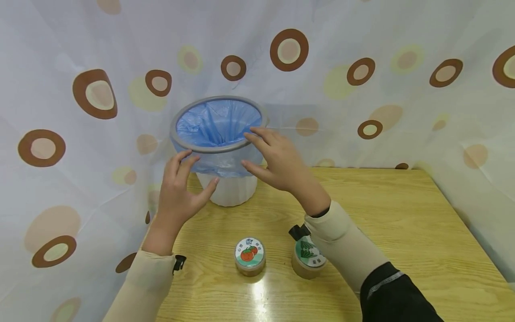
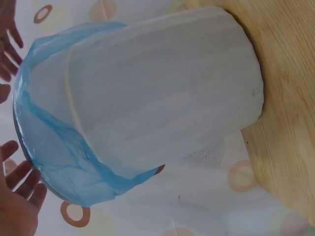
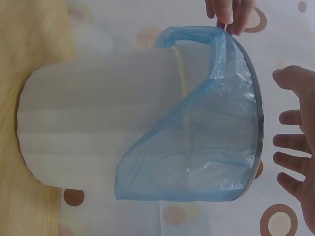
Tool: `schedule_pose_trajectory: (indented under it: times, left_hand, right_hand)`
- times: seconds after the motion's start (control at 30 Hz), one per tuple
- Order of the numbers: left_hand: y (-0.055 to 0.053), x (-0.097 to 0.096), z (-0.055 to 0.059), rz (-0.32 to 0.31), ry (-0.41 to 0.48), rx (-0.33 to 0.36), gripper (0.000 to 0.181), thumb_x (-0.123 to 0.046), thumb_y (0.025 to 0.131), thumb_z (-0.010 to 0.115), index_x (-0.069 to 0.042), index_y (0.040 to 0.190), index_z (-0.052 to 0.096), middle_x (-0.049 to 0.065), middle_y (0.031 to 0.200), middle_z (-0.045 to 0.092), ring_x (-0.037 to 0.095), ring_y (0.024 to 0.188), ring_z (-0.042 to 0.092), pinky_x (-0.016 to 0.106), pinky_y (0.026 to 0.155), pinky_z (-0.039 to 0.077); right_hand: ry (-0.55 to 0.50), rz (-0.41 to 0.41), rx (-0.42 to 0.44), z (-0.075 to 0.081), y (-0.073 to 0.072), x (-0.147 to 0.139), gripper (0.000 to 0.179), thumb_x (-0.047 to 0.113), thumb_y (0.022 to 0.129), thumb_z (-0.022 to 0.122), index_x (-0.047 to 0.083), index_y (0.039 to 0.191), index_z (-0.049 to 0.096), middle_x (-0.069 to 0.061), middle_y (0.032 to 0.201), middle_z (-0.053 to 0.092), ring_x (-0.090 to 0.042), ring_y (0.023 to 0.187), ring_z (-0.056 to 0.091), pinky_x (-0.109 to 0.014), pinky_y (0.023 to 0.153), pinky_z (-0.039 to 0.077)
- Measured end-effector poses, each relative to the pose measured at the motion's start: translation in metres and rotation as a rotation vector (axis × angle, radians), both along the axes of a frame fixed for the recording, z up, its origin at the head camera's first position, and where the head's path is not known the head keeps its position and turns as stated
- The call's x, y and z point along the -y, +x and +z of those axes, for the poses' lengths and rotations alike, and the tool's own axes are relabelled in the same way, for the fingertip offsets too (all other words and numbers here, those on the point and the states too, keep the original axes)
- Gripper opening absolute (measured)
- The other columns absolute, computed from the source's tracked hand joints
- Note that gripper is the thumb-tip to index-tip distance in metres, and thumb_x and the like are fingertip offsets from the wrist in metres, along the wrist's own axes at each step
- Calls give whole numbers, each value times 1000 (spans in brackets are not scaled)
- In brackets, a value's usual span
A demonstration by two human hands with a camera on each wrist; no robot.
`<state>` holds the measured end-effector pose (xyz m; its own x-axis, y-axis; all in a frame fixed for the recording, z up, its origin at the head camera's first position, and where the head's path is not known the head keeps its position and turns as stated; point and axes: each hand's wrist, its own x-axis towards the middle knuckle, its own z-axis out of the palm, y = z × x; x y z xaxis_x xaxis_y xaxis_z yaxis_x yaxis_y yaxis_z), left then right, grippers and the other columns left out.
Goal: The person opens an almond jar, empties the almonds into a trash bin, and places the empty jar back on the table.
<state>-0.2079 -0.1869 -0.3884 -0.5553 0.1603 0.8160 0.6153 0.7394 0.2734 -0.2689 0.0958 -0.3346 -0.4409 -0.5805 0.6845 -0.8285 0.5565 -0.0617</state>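
Observation:
A white ribbed trash bin (image 1: pixel 229 191) stands at the table's back left. A blue plastic bag (image 1: pixel 221 118) lines it and folds down over the outside, with a grey rim ring (image 1: pixel 213 150) around the top. My left hand (image 1: pixel 175 197) is at the rim's near left side, fingers spread and fingertips right at the ring in the left wrist view. On the right side, my right hand (image 1: pixel 283 163) hovers by the rim with straight, parted fingers. In the right wrist view, a gap shows between those fingers (image 3: pixel 293 142) and the ring.
Two squat round tan items stand on the wooden table (image 1: pixel 382 214) in front of the bin: one with a tomato label (image 1: pixel 249 255), another with a green leaf label (image 1: pixel 309 252), partly behind my right sleeve. A dotted curtain (image 1: pixel 322 27) closes off the back and sides.

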Motion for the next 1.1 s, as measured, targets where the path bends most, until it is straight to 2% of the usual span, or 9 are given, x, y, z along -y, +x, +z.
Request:
schedule_pose_trajectory:
  times: [0.2, 0.4, 0.73, 0.9, 1.1]
  left_hand:
    - [-7, -1, 3, 0, 0, -59, 68, -33, 82, 90, 3, 134, 66, 29, 144, 56, 49, 123, 57, 64, 101, 49]
    - [-13, -1, 6, 7, -9, -81, 71, -35, 80, 91, 3, 135, 66, 30, 142, 57, 49, 125, 57, 63, 104, 48]
    - [-25, 0, 11, 50, -63, -100, 73, -43, 80, 90, 3, 131, 67, 31, 138, 59, 49, 128, 58, 63, 108, 47]
    - [-31, 3, 15, 74, -111, -91, 75, -49, 81, 88, 2, 132, 68, 30, 138, 60, 48, 124, 59, 63, 106, 48]
    - [-41, 6, 19, 64, -130, -54, 77, -51, 78, 88, 1, 131, 67, 29, 138, 60, 48, 122, 60, 64, 104, 49]
  right_hand:
    - [7, -15, 34, 3, -3, 8, 63, 41, 100, 73, 5, 149, 60, -21, 152, 58, -40, 139, 57, -55, 117, 46]
    - [21, 1, 61, 3, -9, 17, 62, 43, 101, 70, 4, 149, 60, -20, 152, 58, -38, 142, 55, -52, 120, 44]
    - [106, -59, 79, 1, -19, 27, 63, 49, 103, 66, 9, 151, 59, -17, 154, 57, -38, 148, 49, -59, 129, 29]
    - [137, -73, 106, 1, -24, 32, 66, 52, 103, 65, 10, 153, 58, -16, 157, 55, -38, 151, 46, -59, 130, 26]
    - [151, -73, 123, 0, -31, 37, 68, 52, 101, 67, 9, 153, 57, -17, 158, 54, -39, 152, 44, -59, 131, 23]
